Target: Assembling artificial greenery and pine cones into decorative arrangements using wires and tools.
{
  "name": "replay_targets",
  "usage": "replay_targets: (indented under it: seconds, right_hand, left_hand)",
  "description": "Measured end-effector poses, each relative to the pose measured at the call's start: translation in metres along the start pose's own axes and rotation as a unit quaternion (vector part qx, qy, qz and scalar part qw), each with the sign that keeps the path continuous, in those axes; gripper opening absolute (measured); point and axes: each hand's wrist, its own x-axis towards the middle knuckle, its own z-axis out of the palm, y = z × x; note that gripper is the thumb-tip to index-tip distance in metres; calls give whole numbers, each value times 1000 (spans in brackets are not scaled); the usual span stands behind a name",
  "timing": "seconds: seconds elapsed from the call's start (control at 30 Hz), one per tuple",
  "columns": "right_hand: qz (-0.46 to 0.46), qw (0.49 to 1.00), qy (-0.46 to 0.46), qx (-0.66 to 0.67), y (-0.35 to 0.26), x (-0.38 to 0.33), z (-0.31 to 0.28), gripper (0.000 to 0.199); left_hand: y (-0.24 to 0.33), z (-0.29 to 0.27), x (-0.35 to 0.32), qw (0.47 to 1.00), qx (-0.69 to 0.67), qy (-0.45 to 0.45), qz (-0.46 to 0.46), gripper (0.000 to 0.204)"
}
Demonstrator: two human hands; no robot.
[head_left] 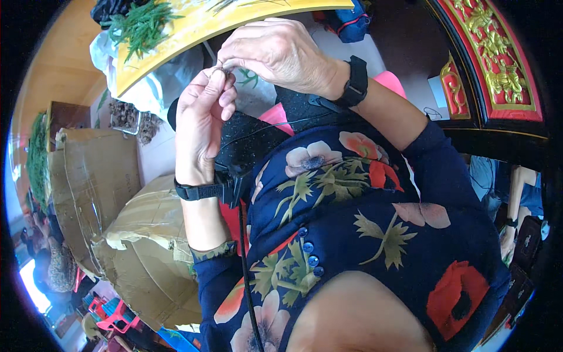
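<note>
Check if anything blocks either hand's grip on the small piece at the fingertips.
Nothing visible does: the left hand and right hand meet at the small dark piece, too hidden to identify. The green sprig shows just below the right hand, not between; whether it joins the piece, I can't tell.

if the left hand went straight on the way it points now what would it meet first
Most likely the right hand, close up ahead of the left hand. The edge of the yellow table lies beyond in the picture, though depth is unclear.
</note>
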Motion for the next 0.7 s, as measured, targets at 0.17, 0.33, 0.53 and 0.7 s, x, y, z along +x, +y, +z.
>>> replay_targets:
  seconds: [0.17,0.33,0.53,0.7]
  right_hand:
    - [66,997,-17,-39,-12,-1,-2,11]
    - [249,965,-80,-9,-29,3,-3,11]
    - [239,961,-91,104,-4,4,-9,12]
    - [119,982,-57,132,8,18,-17,15]
  left_hand:
    - [-9,1,2,985,153,25,77,13]
    - [-18,5,-1,819,492,135,263,11]
    - [-8,3,0,940,293,98,142,12]
    - [6,-3,4,979,171,53,96,15]
